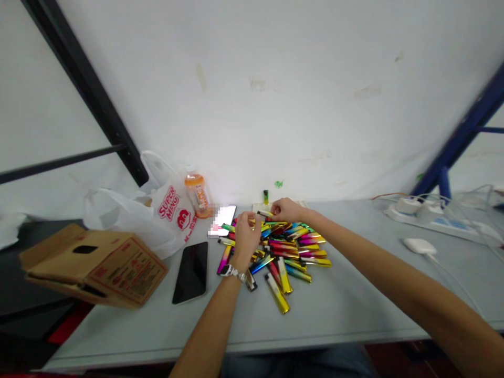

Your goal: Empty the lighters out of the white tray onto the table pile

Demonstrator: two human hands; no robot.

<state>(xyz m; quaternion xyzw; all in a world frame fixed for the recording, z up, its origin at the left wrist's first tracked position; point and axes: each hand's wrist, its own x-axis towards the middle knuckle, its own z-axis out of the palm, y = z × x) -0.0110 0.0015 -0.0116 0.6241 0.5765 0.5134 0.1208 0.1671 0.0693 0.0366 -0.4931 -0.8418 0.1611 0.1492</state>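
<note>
A heap of shiny, many-coloured lighters (281, 252) lies on the grey table. My right hand (286, 209) is at the back of the heap, its fingers pinched on the end of a yellow lighter (266, 213) with a dark tip. Over the heap's left part is my left hand (248, 236), with a watch on the wrist; its fingers are curled, and what they hold, if anything, is too small to make out. One green and yellow lighter (265, 197) stands upright by the wall, behind the heap.
On the left are an open cardboard box (118, 268), a white plastic bag (157, 220), an orange bottle (198, 194), a dark phone (191, 273) and a bright-screened device (225, 218). On the right lie a power strip (444, 224) and a white charger (419, 245) with its cable.
</note>
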